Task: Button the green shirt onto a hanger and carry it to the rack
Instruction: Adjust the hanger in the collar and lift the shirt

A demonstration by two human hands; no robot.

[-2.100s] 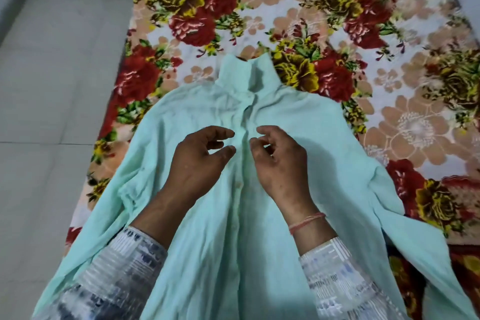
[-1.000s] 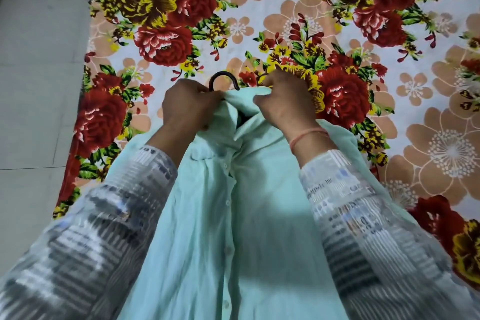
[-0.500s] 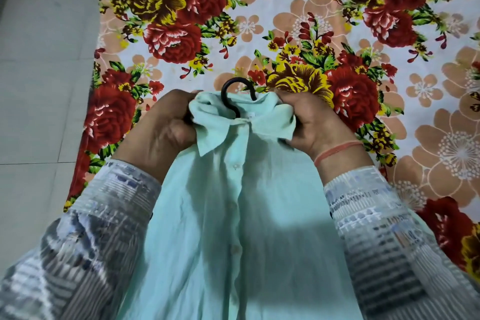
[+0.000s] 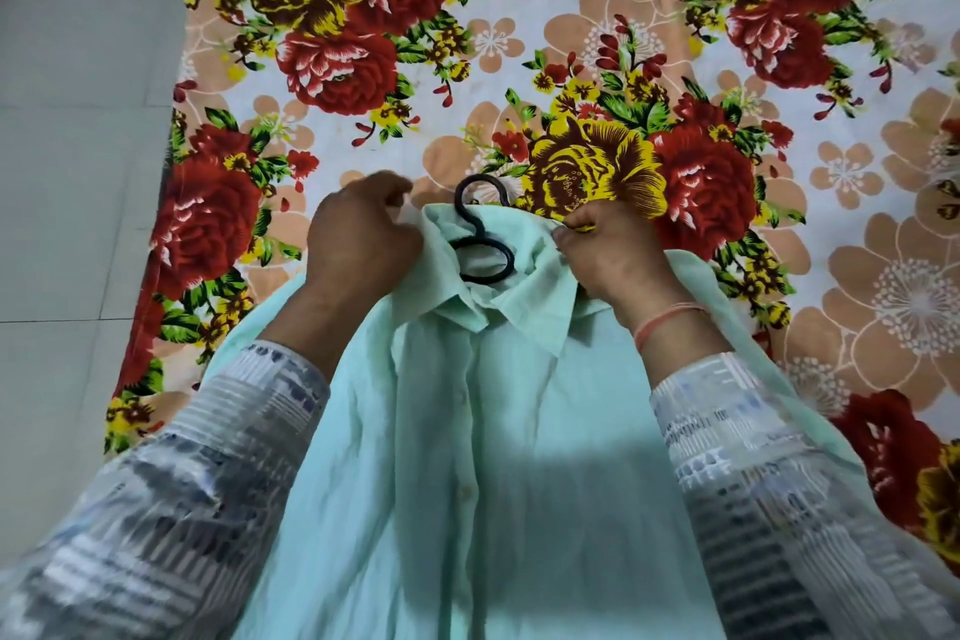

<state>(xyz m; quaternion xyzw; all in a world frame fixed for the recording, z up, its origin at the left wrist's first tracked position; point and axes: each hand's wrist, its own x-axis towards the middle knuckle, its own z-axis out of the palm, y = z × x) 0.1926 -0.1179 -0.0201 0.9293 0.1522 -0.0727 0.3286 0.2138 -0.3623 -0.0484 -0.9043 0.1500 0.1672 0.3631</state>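
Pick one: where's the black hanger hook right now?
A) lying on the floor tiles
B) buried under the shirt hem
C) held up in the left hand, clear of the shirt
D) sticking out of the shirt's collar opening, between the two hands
D: the black hanger hook pokes up out of the collar of the green shirt, with the left hand and right hand gripping the collar on either side.
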